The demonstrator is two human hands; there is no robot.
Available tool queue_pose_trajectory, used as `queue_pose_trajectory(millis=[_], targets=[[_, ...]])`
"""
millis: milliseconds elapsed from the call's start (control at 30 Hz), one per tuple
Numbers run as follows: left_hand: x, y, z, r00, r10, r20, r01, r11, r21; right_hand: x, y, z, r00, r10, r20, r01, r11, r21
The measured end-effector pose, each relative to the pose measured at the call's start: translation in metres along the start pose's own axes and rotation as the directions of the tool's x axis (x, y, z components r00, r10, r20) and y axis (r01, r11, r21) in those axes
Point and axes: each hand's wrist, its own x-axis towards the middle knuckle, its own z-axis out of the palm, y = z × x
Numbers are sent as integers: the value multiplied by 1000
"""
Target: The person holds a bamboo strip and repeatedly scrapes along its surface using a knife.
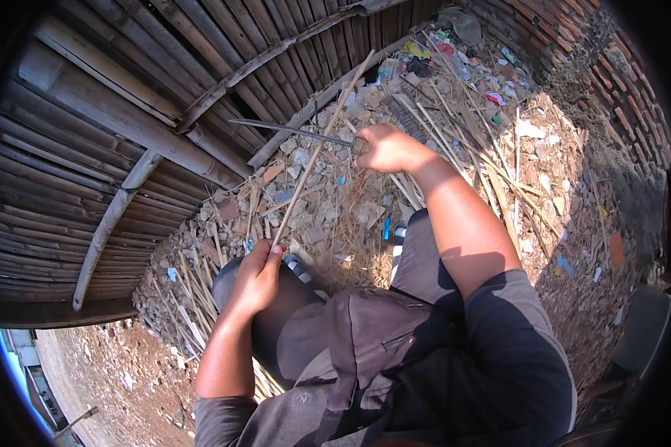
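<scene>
My left hand [258, 277] is closed around the lower end of a long, thin bamboo strip [300, 186], which slants up and away to the right. In my right hand [388, 147], raised farther out, is a long knife [287, 130]; its handle is mostly hidden by my fingers. The narrow dark blade points left and crosses the bamboo strip around its middle. Whether the edge touches the strip or only passes over it I cannot tell.
A slatted bamboo wall [127, 112] rises at the left, and a brick wall [626, 112] stands at the right. Rubble and litter cover the ground. Loose bamboo strips [492, 179] lie beyond my right arm, and more split pieces [194, 290] lie beside my left forearm.
</scene>
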Motion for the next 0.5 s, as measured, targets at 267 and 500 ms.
queue_pose_trajectory(millis=[267,500], targets=[[-2,23,-12,997,27,76,-35,994,107,-20,-43,4,979,-17,205,33,997,-71],[-2,20,-7,1000,-23,-7,23,995,93,-15,-21,3,994,27,102,-29,999,18]])
